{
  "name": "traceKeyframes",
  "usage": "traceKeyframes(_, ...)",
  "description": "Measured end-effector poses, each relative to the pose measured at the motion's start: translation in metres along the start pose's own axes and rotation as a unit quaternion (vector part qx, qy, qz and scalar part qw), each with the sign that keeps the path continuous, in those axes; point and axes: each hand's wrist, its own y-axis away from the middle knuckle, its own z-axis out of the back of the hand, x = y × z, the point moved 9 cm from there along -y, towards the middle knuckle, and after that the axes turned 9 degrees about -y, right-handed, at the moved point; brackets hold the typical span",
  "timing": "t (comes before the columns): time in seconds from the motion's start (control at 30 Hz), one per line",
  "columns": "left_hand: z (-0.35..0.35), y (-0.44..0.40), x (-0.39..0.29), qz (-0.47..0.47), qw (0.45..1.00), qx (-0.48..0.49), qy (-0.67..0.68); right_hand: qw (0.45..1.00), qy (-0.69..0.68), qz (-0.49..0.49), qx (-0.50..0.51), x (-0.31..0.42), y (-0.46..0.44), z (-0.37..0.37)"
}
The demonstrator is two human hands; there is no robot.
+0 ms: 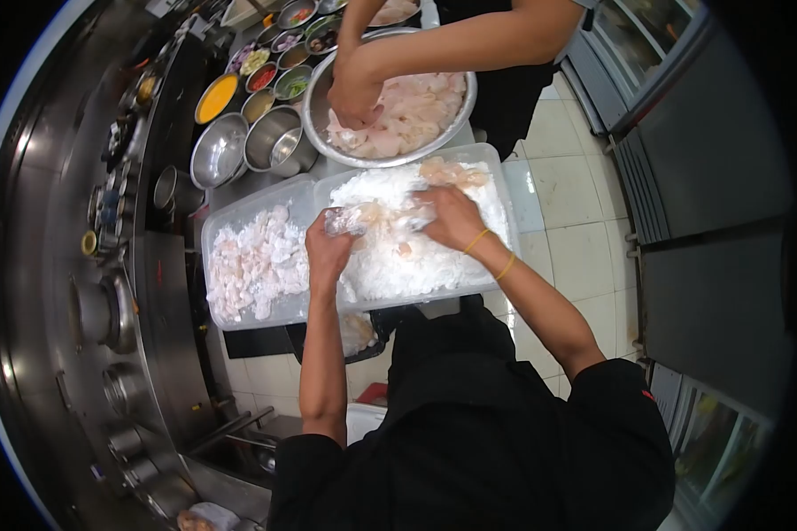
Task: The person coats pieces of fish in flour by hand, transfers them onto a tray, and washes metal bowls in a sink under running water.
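Note:
White flour fills a clear plastic tub (500, 217), with pale raw meat pieces (452, 172) lying at its far right corner. My left hand (328, 250) is at this tub's left side, fingers closed round a flour-coated meat piece (350, 219). Over the middle of the flour is my right hand (452, 219), a yellow band on its wrist. Its fingers are white with flour and smeared by motion, so their grip is unclear. Left of it, a second plastic tub (211, 232) holds floured meat pieces (255, 261).
Beyond the tubs, another person's hands (356, 88) reach into a large metal bowl (310, 124) of raw meat slices. Metal bowls (219, 150) and small dishes of chopped ingredients stand at the far left. A steel counter (173, 327) runs along the left; tiled floor (576, 212) lies right.

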Motion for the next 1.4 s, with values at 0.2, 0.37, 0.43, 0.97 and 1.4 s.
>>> traceKeyframes(0.2,0.004,0.013,-0.001,-0.034,0.997,-0.046,-0.042,0.991,0.011,-0.12,0.048,-0.034,-0.002,0.024)
traceKeyframes(0.37,-0.048,0.025,-0.016,-0.09,0.958,0.047,-0.268,0.975,0.124,-0.174,0.052,-0.045,-0.02,0.005)
traceKeyframes(0.43,-0.067,0.027,-0.014,-0.067,0.941,0.07,-0.325,0.97,0.147,-0.176,0.085,-0.044,-0.023,-0.006)
traceKeyframes(0.97,-0.057,-0.007,0.008,0.0,0.997,0.077,0.005,0.981,-0.076,-0.146,0.097,-0.023,-0.04,-0.038)
traceKeyframes(1.4,-0.026,0.01,0.002,-0.046,0.969,0.031,-0.242,0.975,0.155,-0.079,0.139,-0.004,-0.027,0.034)
